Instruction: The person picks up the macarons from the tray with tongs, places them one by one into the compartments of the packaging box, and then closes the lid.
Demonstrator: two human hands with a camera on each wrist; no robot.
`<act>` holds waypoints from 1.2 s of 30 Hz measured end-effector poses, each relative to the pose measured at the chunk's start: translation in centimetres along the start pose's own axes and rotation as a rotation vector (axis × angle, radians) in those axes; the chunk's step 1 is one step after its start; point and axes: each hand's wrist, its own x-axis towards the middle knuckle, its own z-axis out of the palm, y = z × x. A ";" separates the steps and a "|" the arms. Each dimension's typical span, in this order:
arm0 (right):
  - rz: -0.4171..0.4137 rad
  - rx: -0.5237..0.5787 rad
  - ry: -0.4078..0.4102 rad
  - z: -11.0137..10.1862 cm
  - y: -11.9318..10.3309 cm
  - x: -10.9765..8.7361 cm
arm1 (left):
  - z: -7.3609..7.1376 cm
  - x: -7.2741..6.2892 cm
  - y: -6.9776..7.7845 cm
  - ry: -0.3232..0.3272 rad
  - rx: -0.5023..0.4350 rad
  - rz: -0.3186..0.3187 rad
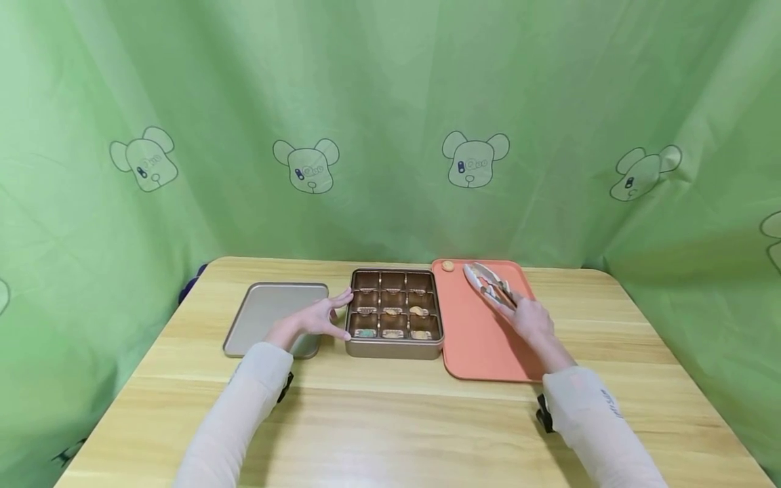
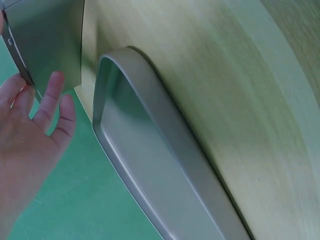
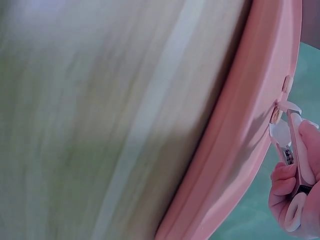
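My right hand (image 1: 532, 318) grips a pair of tongs (image 1: 502, 293) above the coral tray (image 1: 482, 339). In the right wrist view, the tongs' spread tips are right at a small cookie (image 3: 275, 115) on the tray. Another round cookie (image 1: 448, 266) lies in the tray's back left corner. My left hand (image 1: 317, 317) touches the left side of a brown divided tin (image 1: 394, 348), thumb at the front corner and fingers spread along the rim. Small cookies (image 1: 419, 311) sit in several front compartments, one of them greenish (image 1: 366, 333); the back row shows none.
A shallow metal lid (image 1: 274, 308) lies on the wooden table (image 1: 366, 420) left of the tin, partly behind my left wrist. The coral tray stands against the tin's right side. Behind the table hangs a green curtain (image 1: 390, 224) with bear drawings.
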 end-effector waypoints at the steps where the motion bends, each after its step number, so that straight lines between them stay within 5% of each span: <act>1: 0.004 -0.002 -0.002 0.1 0.0 0.0 | 0.0 0.0 -0.1 0.000 0.001 -0.001; 36: -0.053 0.023 0.096 -1.0 1.7 -3.5 | 0.1 0.0 0.0 0.002 -0.021 0.007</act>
